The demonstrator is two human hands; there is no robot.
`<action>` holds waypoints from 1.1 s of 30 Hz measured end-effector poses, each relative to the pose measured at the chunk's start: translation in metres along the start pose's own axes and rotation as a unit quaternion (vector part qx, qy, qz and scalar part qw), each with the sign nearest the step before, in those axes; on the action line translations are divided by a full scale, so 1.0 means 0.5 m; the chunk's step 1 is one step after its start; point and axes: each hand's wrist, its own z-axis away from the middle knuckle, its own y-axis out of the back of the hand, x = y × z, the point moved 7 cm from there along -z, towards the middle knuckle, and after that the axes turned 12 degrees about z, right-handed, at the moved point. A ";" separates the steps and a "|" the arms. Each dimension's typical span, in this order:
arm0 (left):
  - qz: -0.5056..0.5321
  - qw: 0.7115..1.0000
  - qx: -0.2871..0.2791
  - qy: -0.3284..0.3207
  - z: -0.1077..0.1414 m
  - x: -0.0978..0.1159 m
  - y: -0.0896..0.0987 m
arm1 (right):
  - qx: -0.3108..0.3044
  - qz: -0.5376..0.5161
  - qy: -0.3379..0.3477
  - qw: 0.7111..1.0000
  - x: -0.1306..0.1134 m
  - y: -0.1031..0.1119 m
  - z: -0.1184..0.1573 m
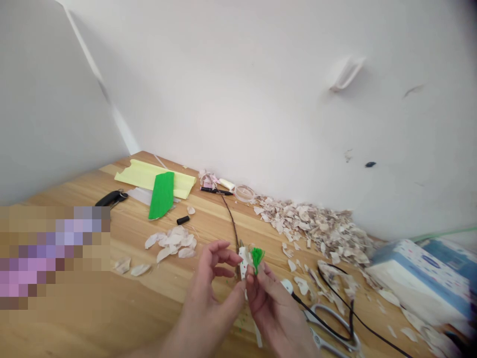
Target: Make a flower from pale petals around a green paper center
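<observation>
My right hand [274, 303] is closed in a pinch on a small green fringed tuft [257, 256], which spreads upward from the fingertips. My left hand [214, 293] is beside it, fingers curved and apart, with nothing seen between them; its thumb tip comes close to the right fingers. Behind the hands lies a white, dotted narrow object [243, 261], partly hidden by them. A thin brown twig [233, 221] runs back from there across the wooden table [156, 308].
Pale petals [173, 242] lie left of the hands, and a large heap of dry petals [313, 221] lines the wall. Green paper [162, 195] overlaps yellow paper [139, 174]. Scissors [331, 323], a black cable [367, 323] and a tissue pack [421, 278] are at right.
</observation>
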 end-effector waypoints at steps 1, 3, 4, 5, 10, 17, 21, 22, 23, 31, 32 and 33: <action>0.007 1.000 0.005 0.002 -0.001 0.001 0.001 | 0.002 -0.008 -0.003 1.000 0.002 -0.002 0.000; 0.025 0.999 0.018 0.014 -0.002 0.000 0.003 | 0.005 -0.023 -0.010 1.000 0.006 -0.006 -0.001; 0.035 0.999 0.023 0.023 -0.003 -0.001 0.003 | 0.006 -0.032 -0.014 0.999 0.008 -0.008 -0.001; 0.046 0.998 0.028 0.033 -0.004 -0.002 0.003 | 0.007 -0.043 -0.017 0.999 0.011 -0.011 0.000; 0.087 0.993 0.042 0.062 -0.005 -0.007 0.003 | -0.008 -0.064 -0.027 0.998 0.018 -0.021 0.005; 0.001 0.999 0.007 -0.037 -0.001 0.021 0.007 | -0.003 -0.053 -0.028 0.998 0.005 -0.023 0.010; -0.169 0.949 -0.028 -0.265 0.004 0.095 0.005 | 0.032 -0.047 -0.034 0.998 0.002 -0.007 0.009; -0.199 0.930 -0.052 -0.305 0.006 0.107 -0.001 | 0.035 -0.047 -0.032 0.998 0.001 -0.004 0.009; -0.223 0.913 -0.079 -0.334 0.008 0.114 -0.009 | 0.037 -0.049 -0.029 0.998 -0.001 -0.002 0.009; -0.277 0.863 -0.181 -0.382 0.029 0.101 -0.033 | 0.025 -0.050 -0.021 0.998 -0.005 -0.003 0.011; -0.278 0.864 -0.187 -0.376 0.029 0.097 -0.034 | 0.020 -0.050 -0.019 0.998 -0.006 -0.005 0.011; -0.279 0.866 -0.192 -0.369 0.028 0.094 -0.034 | 0.014 -0.052 -0.017 0.998 -0.007 -0.009 0.011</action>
